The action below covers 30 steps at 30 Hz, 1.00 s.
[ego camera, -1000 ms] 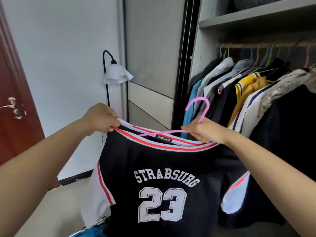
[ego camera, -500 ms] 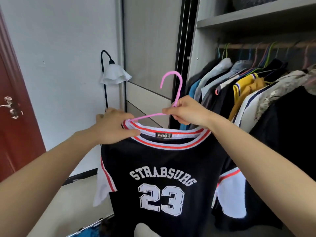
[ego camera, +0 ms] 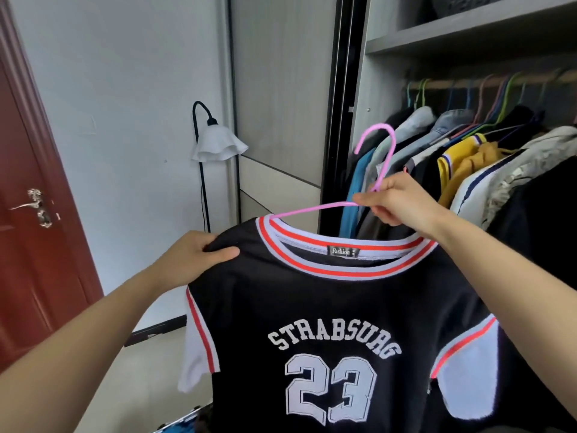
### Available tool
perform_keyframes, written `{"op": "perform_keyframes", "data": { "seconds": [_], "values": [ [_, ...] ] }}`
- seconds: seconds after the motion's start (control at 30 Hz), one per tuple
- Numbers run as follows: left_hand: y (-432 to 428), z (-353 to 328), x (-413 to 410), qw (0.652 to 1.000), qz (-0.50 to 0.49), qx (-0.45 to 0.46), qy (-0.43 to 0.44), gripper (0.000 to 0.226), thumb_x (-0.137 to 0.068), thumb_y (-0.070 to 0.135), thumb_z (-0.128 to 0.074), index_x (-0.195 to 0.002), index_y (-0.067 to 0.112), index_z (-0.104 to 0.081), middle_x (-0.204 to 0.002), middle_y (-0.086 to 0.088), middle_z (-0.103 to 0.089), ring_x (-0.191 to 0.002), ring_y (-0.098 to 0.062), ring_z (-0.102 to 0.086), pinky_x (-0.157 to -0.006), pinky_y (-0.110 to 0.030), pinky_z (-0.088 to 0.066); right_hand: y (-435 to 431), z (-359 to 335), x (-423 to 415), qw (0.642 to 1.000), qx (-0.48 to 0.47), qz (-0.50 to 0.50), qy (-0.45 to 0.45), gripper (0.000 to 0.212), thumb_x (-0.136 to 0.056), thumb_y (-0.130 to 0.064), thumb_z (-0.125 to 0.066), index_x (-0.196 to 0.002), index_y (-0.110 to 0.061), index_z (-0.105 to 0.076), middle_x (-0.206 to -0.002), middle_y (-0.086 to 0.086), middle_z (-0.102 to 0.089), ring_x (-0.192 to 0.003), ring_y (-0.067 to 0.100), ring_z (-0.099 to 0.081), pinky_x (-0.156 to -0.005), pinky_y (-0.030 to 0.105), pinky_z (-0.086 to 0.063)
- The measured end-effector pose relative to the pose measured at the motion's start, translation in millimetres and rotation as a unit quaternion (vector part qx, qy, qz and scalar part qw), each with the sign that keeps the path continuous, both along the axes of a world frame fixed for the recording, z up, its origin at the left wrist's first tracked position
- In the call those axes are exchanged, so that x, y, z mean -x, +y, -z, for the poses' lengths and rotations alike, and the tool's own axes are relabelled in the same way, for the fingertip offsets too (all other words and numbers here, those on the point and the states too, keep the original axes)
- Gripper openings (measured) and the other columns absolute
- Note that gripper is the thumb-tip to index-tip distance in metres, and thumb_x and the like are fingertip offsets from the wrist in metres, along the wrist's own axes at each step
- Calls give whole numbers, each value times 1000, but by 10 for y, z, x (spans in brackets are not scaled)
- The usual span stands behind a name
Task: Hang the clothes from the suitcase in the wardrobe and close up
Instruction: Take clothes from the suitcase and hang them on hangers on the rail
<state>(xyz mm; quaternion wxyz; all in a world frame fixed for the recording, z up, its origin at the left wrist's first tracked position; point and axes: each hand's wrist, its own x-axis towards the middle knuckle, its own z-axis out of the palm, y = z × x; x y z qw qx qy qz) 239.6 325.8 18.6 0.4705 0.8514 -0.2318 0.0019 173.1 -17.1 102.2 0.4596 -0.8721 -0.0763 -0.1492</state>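
Your right hand [ego camera: 402, 203] pinches the thin pink hanger [ego camera: 312, 210] just under its hook, fingers tight on it. Your left hand [ego camera: 193, 254] grips the black jersey [ego camera: 327, 307] at its shoulder, fingers curled on the cloth. The jersey hangs in the air in front of the open wardrobe [ego camera: 437, 35]. It looks soft, light and floppy, so it may slide off. Hold the hanger by its neck.
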Motion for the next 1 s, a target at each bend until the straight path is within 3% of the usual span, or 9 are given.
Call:
{"op": "perform_keyframes", "data": {
  "seconds": [0.1, 0.17, 0.33, 0.47, 0.6, 0.7, 0.8, 0.9, 1.0],
  "values": [
    [-10, -98, -43, 990, -98, 11, -103, 43, -78, 42, -74, -69, 1, -64, -47, 3, -49, -45, -4, -44, -48, -9, -34, -5, 16, -11, 998, 55, -13, 16, 48, -91, -20, -67, -60, 12, -48, -47, 10, -34, -39, 18, -25, -44, 23, -29],
    [40, -158, -49, 984, -118, 13, -134, 41, -79, 45, -72, -70, 6, -65, -47, 5, -39, -42, -6, -35, -45, -11, -29, -4, 21, -13, 999, 38, -23, 8, 48, -91, -19, -67, -59, 12, -49, -44, 9, -34, -38, 18, -25, -44, 22, -29],
    [-71, -124, 13, 983, -60, -41, -167, 44, -73, 71, -64, -102, 38, -62, -92, 17, -60, -86, 1, -57, -76, -18, -42, 163, 33, -44, 999, 26, -47, 9, 46, -92, -19, -66, -58, 7, -50, -43, 6, -33, -37, 16, -24, -45, 22, -26],
    [-524, -30, 97, 958, -17, -128, -255, 48, -86, 62, -42, -76, 19, -61, -56, 4, -49, -53, -14, -48, -54, -30, -39, 407, 83, -74, 995, 40, -85, 13, 40, -93, -23, -65, -63, 2, -56, -47, 9, -38, -39, 13, -30, -42, 19, -29],
    [-531, -32, 4, 939, -58, -106, -322, 43, -89, 55, -35, -65, 25, -53, -49, 4, -42, -45, -13, -40, -46, -26, -29, 157, 104, -21, 988, 112, -100, 43, 27, -82, -30, -78, -82, -4, -76, -77, 20, -69, -68, 14, -59, -70, 26, -50],
    [-394, -49, -90, 943, -77, -97, -309, 50, -87, 57, -32, -71, 18, -60, -50, 0, -47, -47, -18, -45, -46, -26, -27, -177, 227, 157, 980, 151, -53, 116, 21, -75, -39, -82, -79, -18, -81, -82, 16, -74, -78, 11, -64, -79, 36, -54],
    [-414, 3, -176, 948, -68, -95, -296, 57, -91, 62, -31, -71, 14, -55, -56, -7, -51, -54, -25, -51, -50, -29, -34, -215, 278, 405, 979, 123, -50, 155, 22, -78, -42, -79, -71, -21, -79, -60, 4, -64, -60, 9, -56, -63, 26, -45],
    [-584, 65, -210, 968, -44, -76, -233, 40, -99, 45, -36, -70, 19, -44, -61, -6, -46, -57, -25, -46, -54, -32, -32, -13, 184, 569, 973, 114, -98, 175, 21, -88, -30, -71, -106, -21, -77, -97, 5, -75, -89, 9, -67, -86, 24, -52],
    [-783, 176, -256, 988, -18, -80, -130, 34, -102, 38, -33, -83, 13, -47, -67, -5, -44, -61, -22, -42, -58, -32, -31, 125, 102, 737, 968, 68, -138, 199, 20, -93, -11, -64, -112, -12, -71, -93, 3, -72, -90, 13, -64, -88, 22, -50]
  ]
}}
